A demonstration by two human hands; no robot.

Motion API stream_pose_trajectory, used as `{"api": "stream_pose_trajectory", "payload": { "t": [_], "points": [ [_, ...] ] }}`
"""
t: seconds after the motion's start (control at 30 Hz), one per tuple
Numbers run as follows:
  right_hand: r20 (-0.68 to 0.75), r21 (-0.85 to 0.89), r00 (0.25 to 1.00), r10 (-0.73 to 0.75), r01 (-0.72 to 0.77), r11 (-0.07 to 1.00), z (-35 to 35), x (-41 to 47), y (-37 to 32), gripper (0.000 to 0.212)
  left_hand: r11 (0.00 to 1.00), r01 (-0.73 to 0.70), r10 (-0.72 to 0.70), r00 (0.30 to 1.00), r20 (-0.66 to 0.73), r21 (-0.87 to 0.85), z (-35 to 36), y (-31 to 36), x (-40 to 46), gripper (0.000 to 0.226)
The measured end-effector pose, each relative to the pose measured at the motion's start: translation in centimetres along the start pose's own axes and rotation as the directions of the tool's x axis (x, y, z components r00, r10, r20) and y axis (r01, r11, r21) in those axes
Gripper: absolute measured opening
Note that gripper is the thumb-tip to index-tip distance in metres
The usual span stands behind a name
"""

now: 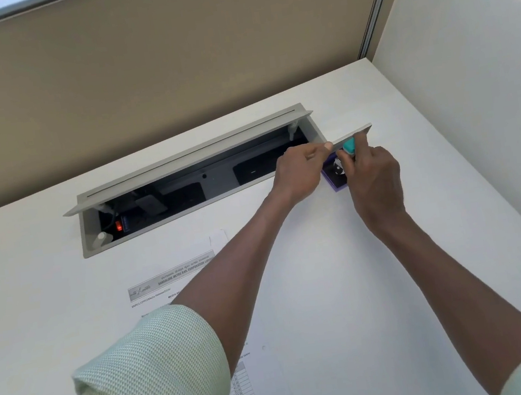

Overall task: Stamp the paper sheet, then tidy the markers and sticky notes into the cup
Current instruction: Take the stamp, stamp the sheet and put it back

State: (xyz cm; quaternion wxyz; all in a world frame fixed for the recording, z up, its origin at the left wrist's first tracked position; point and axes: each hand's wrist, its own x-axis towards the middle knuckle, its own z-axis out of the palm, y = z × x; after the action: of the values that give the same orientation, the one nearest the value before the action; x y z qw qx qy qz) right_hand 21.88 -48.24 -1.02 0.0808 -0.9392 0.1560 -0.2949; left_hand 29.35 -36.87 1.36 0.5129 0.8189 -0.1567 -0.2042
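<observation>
Gripping one teal stamp (349, 146) over one ink pad (336, 176), right hand (371, 171); left hand (299, 172) pinching lid (352, 136).

Table (344, 269): smooth matt white laminate. Paper sheet (176, 276): thin matt white paper, black print. Cable box lid (181, 156), upper centre: matt grey painted metal. Stamp (349, 145): glossy teal plastic. Ink pad case (333, 184): purple plastic, slight sheen. Sleeve (137, 379), lower left: pale green textured woven cloth. Partition (135, 64): matt beige fabric.
</observation>
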Motion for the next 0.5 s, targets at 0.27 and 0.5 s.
{"api": "stream_pose_trajectory", "payload": {
  "t": [0.27,0.5],
  "points": [
    [-0.018,-0.016,1.0,0.018,-0.018,1.0,0.0,-0.1,-0.1,0.026,0.996,-0.035,0.033,0.999,0.028,0.08,0.0,0.0,-0.2,0.037],
    [-0.107,0.074,0.99,0.092,-0.084,0.994,-4.2,-2.7,-0.1,0.031,0.992,-0.017,0.003,0.993,0.12,0.122,-0.2,0.0,-0.8,0.038]
  ]
}}
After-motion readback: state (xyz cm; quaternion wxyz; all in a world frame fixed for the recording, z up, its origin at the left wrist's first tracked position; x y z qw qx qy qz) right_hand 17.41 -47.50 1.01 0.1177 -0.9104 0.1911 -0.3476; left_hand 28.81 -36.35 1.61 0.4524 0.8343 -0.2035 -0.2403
